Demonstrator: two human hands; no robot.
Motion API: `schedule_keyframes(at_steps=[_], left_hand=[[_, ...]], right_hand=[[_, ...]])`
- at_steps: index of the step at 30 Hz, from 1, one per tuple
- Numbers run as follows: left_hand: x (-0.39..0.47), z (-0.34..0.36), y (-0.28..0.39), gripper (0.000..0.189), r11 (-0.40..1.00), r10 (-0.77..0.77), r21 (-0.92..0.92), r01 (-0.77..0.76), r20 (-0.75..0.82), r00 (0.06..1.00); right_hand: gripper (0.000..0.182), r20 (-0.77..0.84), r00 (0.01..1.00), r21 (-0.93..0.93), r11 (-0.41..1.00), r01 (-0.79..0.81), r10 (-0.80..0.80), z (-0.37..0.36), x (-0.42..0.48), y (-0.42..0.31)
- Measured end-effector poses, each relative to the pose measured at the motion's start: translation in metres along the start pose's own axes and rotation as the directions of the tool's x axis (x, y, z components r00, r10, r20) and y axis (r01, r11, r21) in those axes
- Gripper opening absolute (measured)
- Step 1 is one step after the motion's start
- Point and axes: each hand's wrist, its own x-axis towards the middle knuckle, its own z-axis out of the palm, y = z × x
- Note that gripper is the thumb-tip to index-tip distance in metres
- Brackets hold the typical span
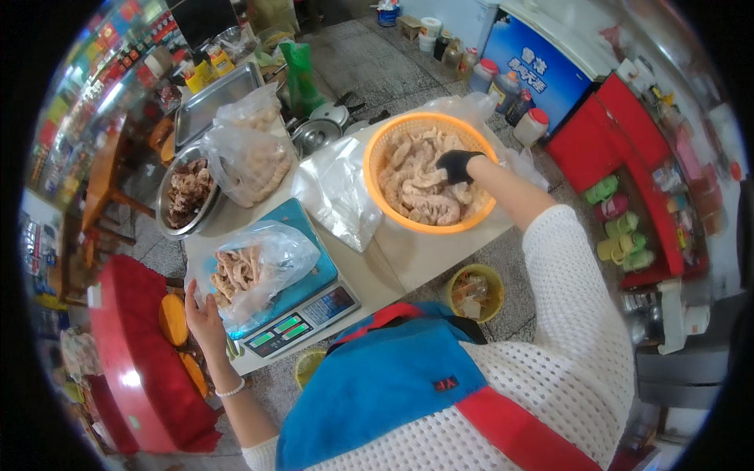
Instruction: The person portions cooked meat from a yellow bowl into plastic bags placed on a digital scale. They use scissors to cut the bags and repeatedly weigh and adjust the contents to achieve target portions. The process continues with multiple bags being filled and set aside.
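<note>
My right hand [457, 166], in a black glove, reaches into an orange plastic colander basket [372, 181] full of pale, folded offal [433, 203]. What its fingers hold, if anything, cannot be told. My bare left hand [203, 318] is beside the digital scale [300, 329], near the edge of a clear plastic bag [288, 253]. That bag lies on the scale's blue platform with strips of pale offal [235, 274] in it. Between scale and basket lies a stack of clear plastic bags [341, 200].
Behind the scale are filled plastic bags [259, 171] and a steel bowl [166, 206] of dark meat. A steel tray [218, 100] is farther back. A yellow bin [495, 297] stands on the floor by the table's near edge. Jugs with red lids [532, 126] stand beyond the table.
</note>
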Motion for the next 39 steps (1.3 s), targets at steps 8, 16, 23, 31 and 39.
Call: schedule_keyframes(at_steps=[8,16,23,31,39], left_hand=[[0.003,0.000,0.013,0.036,0.998,0.007,-0.061,-0.005,0.020,1.000],[0.012,-0.010,0.014,0.038,0.943,0.158,-0.304,-0.131,0.063,0.985],[0.019,-0.032,0.028,0.041,0.924,0.077,-0.382,-0.034,0.098,0.992],[0.027,-0.042,0.036,0.041,0.839,0.012,-0.542,0.051,0.111,0.994],[0.030,-0.050,0.033,0.042,0.737,-0.003,-0.670,0.089,0.129,0.992]], right_hand=[[0.049,-0.370,0.905,0.073,0.964,0.254,-0.210,-0.093,-0.028,0.021],[0.044,-0.593,0.770,0.088,0.931,0.353,-0.236,-0.202,-0.061,-0.023],[0.026,-0.516,0.620,0.024,0.714,0.700,-0.591,-0.252,-0.151,-0.155],[0.022,-0.292,0.464,0.138,0.443,0.886,-0.836,-0.268,-0.229,-0.288],[0.017,-0.317,0.351,-0.028,0.379,0.925,-0.881,-0.248,-0.203,-0.373]])
